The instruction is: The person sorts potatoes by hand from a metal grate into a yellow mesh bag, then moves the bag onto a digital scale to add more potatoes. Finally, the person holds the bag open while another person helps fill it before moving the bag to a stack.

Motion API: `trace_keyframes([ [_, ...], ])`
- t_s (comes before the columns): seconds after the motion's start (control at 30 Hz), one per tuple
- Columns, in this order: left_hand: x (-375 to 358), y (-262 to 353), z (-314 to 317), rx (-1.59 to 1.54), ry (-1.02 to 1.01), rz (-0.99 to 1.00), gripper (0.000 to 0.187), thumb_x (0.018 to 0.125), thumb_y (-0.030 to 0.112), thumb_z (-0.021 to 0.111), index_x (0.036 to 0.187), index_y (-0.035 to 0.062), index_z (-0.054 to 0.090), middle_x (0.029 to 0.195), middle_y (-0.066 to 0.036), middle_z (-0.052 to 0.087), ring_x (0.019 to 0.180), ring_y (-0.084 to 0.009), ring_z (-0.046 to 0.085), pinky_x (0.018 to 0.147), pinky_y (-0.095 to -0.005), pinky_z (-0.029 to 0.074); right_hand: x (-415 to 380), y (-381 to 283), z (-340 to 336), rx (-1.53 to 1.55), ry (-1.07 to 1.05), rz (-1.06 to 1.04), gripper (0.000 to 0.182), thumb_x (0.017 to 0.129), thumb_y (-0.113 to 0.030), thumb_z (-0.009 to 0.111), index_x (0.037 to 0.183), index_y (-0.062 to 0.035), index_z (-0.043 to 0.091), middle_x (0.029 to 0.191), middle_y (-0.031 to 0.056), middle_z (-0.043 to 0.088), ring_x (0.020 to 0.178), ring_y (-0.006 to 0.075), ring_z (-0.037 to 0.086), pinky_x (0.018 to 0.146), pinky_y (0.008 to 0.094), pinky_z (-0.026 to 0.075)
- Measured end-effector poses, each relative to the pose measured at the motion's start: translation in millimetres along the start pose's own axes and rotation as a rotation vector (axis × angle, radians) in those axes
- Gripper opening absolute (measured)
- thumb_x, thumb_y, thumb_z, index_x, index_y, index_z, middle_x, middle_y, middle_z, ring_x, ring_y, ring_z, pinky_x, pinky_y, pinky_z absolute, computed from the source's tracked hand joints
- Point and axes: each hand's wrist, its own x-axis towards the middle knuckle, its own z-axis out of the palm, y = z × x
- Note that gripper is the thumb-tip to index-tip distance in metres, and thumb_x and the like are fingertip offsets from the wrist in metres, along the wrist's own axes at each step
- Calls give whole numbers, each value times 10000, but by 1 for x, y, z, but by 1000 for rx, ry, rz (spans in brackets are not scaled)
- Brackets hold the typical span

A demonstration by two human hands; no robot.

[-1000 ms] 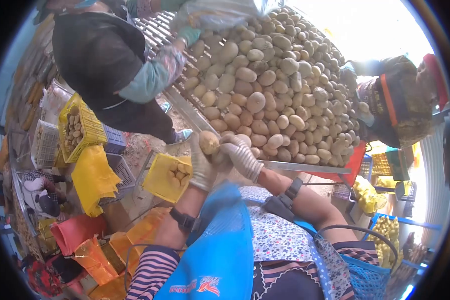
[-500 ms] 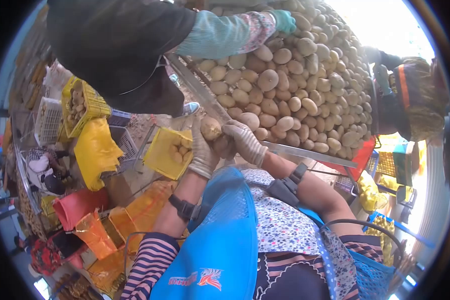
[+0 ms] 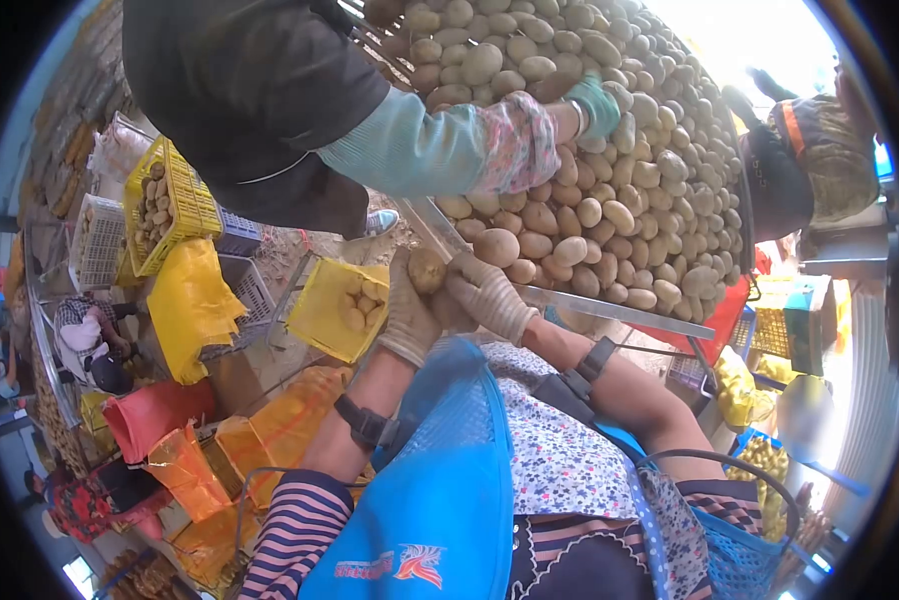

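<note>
A gloved left hand (image 3: 408,318) cups a potato (image 3: 427,270) at the near rail of the sorting table (image 3: 610,312), while the gloved right hand (image 3: 490,297) rests against it, fingers curled. Turning it slowly between both palms would show every side. The skin looks dusty, tan and rounded; the knit gloves look coarse. A co-worker's sleeve (image 3: 440,150) stretches over the heap (image 3: 610,190).

A single head-worn fisheye camera looks forward and steeply down, tilted, close over the wearer's own forearms and bright blue mesh apron (image 3: 440,480). Its round, dark-edged field reaches the heaped table of pale brown potatoes (image 3: 590,190) ahead and yellow plastic crates (image 3: 170,205) at left.
</note>
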Motion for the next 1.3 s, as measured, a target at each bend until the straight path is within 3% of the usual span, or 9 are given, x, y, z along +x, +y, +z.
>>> trace_keyframes([
  [0.33,-13,40,-86,95,-31,-77,652,853,637,463,1182,79,542,1198,-126,577,1109,-309,555,956,-488,461,-3,5,6,-381,-68,21,194,821,-131,507,981,-82,606,943,200,621,888,345,606,780,436,479],
  [0.4,-19,55,-99,136,-36,4,641,850,632,461,1183,91,543,1194,-118,577,1113,-310,551,945,-504,462,-1,6,-19,-942,233,-454,307,772,-108,542,1072,-143,594,1097,135,574,1016,296,565,823,433,464],
  [0.47,-34,64,-94,31,391,204,508,843,542,495,1106,111,550,1069,-82,546,992,-272,586,863,-515,502,14,20,-44,-1120,308,-497,478,722,-103,597,1194,-168,559,1154,128,525,1112,311,502,893,431,443],
  [0.67,-31,47,-83,203,228,282,359,876,338,607,1158,123,549,1101,-55,557,961,-217,596,806,-397,531,43,31,-81,-538,0,-108,539,763,-194,612,1284,-106,503,1255,127,507,1187,269,475,961,420,425],
  [0.73,-44,21,-34,360,140,409,343,895,276,599,1191,113,543,1107,-46,571,959,-179,593,813,-345,524,23,2,-94,989,-130,52,548,812,-293,579,1311,-90,478,1302,93,497,1188,221,486,955,384,438],
  [0.8,-53,-3,14,525,42,525,335,914,214,590,1225,102,536,1113,-36,584,956,-141,591,819,-292,518,40,51,-114,215,-125,-267,545,877,-403,502,1321,-90,467,1248,75,542,1073,211,571,903,349,486],
  [0.87,-60,-23,52,711,-57,659,342,935,110,542,1274,76,520,1127,-24,599,978,-84,574,821,-234,503,-5,-28,-122,1329,-396,123,514,931,-450,420,1296,-93,486,1152,70,591,935,187,622,794,333,529],
  [1.2,-22,-101,144,1481,-431,1015,640,836,56,652,1405,109,365,1285,-99,472,1165,-203,519,971,-340,473,-37,-41,-154,1323,-47,239,408,964,-418,481,1099,-48,588,918,45,637,819,152,604,695,278,510],
  [1.3,-16,-100,150,602,-486,427,625,872,95,629,1422,193,348,1388,-62,414,1180,-241,530,829,-341,577,-39,-10,-171,341,307,-311,241,949,-257,554,919,-39,652,762,29,599,652,74,555,588,220,479],
])
